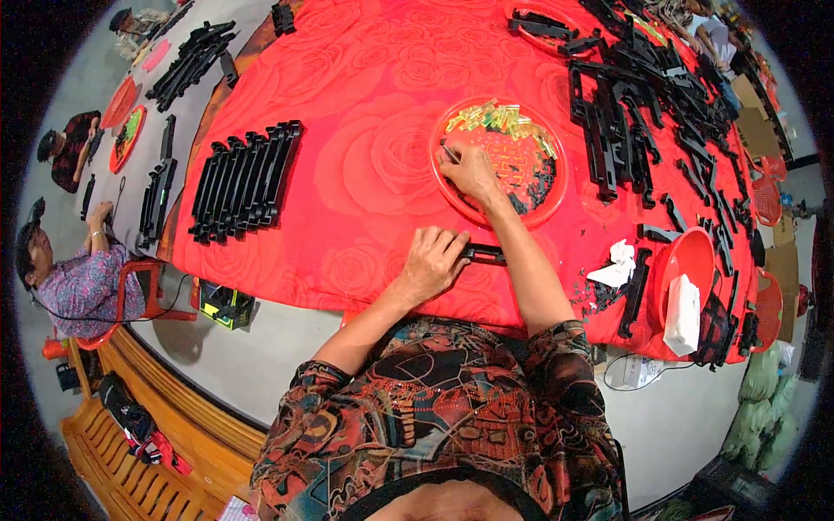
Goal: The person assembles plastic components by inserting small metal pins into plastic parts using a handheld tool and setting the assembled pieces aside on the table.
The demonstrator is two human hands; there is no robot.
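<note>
My left hand (432, 263) rests near the table's front edge, its fingers closed over a long black plastic part (486, 253) whose right end sticks out toward my right forearm. My right hand (472, 174) is over the left side of a round red tray (445, 195). Its fingers are pinched around a short, thin, dark, shiny piece (449, 151); I cannot make out its kind. Along the tray's far side lie many small gold-coloured pieces (495, 117). Small black pieces (540, 178) are scattered at its right and near side, beside my right wrist.
A row of several black plastic parts (246, 181) lies at the left on the red tablecloth (365, 165). A large heap of similar parts (612, 122) covers the right. Near the right edge are a red bowl (673, 252), a white tissue pack (683, 314) and crumpled tissue (617, 265). A person (82, 278) sits at the far-left table.
</note>
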